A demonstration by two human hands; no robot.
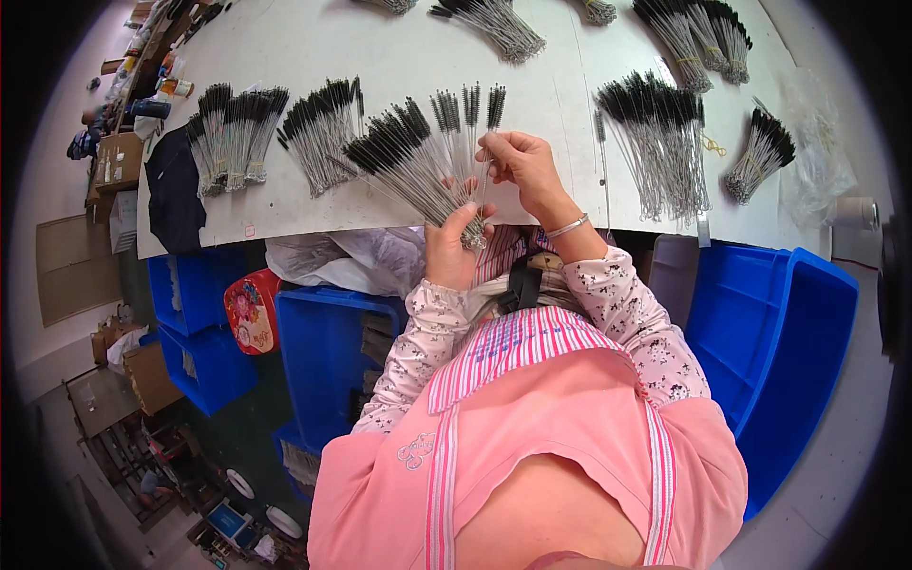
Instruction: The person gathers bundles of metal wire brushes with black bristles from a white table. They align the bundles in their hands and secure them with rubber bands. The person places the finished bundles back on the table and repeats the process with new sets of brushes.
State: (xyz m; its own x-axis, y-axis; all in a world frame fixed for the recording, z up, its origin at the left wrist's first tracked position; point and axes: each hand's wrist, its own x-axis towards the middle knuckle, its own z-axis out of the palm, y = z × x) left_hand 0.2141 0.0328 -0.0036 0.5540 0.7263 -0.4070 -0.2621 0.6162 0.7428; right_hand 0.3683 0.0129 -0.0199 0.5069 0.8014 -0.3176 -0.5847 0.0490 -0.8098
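Observation:
My left hand (454, 245) is closed round the looped wire ends of a fanned bunch of thin bottle brushes (399, 157) with black bristle tips. The bunch is held just over the table's near edge, tips pointing away from me. Beside it, my right hand (525, 166) pinches the wire stem of a single brush (496, 106) at the right side of the fan, thumb and forefinger just below the bristles. On the white table (313, 47), a loose pile of like brushes (328, 123) lies left of my hands, and a larger pile (655, 133) lies to the right.
Tied bundles of brushes (233, 138) lie at the left, more (760, 157) at the right and along the far side (494, 28). A dark cloth (177, 190) and a clear plastic bag (815, 142) flank them. Blue crates (769, 351) stand below the table, by a red patterned container (253, 312).

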